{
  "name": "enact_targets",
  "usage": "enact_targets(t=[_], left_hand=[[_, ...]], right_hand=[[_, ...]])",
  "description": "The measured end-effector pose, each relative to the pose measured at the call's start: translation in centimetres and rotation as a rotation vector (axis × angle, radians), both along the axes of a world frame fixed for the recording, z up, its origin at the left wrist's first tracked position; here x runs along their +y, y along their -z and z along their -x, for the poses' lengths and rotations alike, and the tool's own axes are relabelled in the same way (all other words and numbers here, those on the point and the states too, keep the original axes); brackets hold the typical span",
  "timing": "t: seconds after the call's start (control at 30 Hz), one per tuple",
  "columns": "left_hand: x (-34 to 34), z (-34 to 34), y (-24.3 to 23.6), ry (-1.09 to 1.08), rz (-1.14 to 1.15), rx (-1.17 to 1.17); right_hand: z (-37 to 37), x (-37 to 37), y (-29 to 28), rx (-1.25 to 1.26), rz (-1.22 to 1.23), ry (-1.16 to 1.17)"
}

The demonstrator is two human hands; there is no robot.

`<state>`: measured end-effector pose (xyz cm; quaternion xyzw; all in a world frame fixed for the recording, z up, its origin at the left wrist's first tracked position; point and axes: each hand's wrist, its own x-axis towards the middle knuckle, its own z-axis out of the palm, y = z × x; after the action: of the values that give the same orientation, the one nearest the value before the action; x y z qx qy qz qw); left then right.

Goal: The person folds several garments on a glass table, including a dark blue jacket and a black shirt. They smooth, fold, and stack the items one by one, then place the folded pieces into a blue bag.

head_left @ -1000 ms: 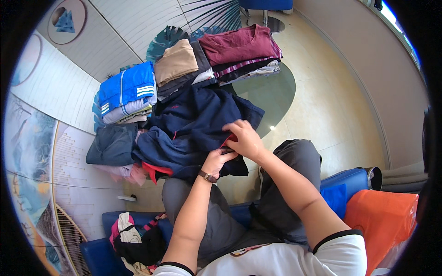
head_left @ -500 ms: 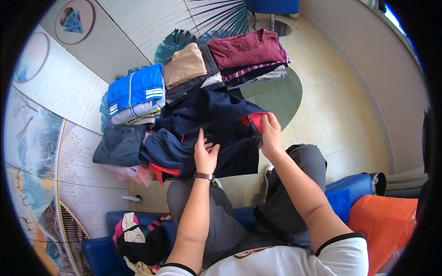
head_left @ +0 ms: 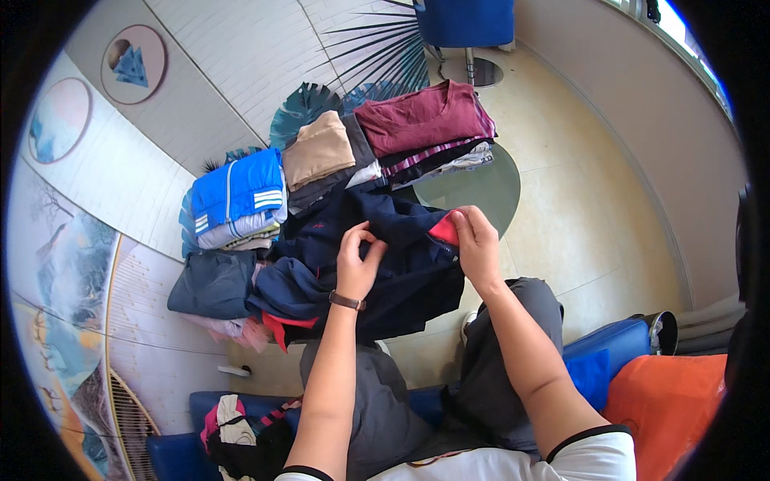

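A navy jacket (head_left: pixel 401 276) with red lining lies spread and rumpled over the near part of the low table. At its right end my right hand (head_left: pixel 479 247) pinches an edge where the red lining (head_left: pixel 445 230) shows. My left hand (head_left: pixel 357 263), with a dark band on its wrist, is on the middle of the jacket. Its fingers are curled and thumb and fingertips close on a fold of the navy cloth. Part of the jacket's left side is bunched, with a red piece (head_left: pixel 285 325) hanging over the table's front.
Folded stacks surround the jacket: a blue jacket (head_left: pixel 239 188), beige cloth (head_left: pixel 319 152), a maroon top (head_left: pixel 425 120) and dark grey cloth (head_left: pixel 210 284). The round glass tabletop (head_left: pixel 481 192) shows at right. Loose clothes (head_left: pixel 249 437) and an orange bag (head_left: pixel 666 401) flank me on the blue seat.
My left hand's fingers have gone from stretched out to curled in on the cloth. My right hand keeps hold of the jacket's edge. The view has tilted, shifting the table lower.
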<state>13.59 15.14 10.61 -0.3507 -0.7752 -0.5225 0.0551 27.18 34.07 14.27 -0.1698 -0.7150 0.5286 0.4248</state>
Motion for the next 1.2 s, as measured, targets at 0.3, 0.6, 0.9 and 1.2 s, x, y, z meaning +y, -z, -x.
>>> enact_targets(t=[0.3, 0.6, 0.9, 1.2], left_hand=[[3.1, 0.5, -0.5, -0.153, 0.061, 0.494], [-0.8, 5.9, -14.9, 0.341, 0.535, -0.213], [-3.6, 4.5, -3.5, -0.173, 0.867, 0.311], [-4.7, 11.5, -5.7, -0.4, 0.204, 0.369]], right_hand=[[-0.2, 1.5, -1.3, 0.057, -0.186, -0.095], [1.3, 6.1, 0.7, -0.078, -0.381, 0.102], [1.9, 8.1, 1.3, -0.076, -0.455, 0.404], [1.2, 11.1, 1.4, -0.087, -0.257, 0.444]])
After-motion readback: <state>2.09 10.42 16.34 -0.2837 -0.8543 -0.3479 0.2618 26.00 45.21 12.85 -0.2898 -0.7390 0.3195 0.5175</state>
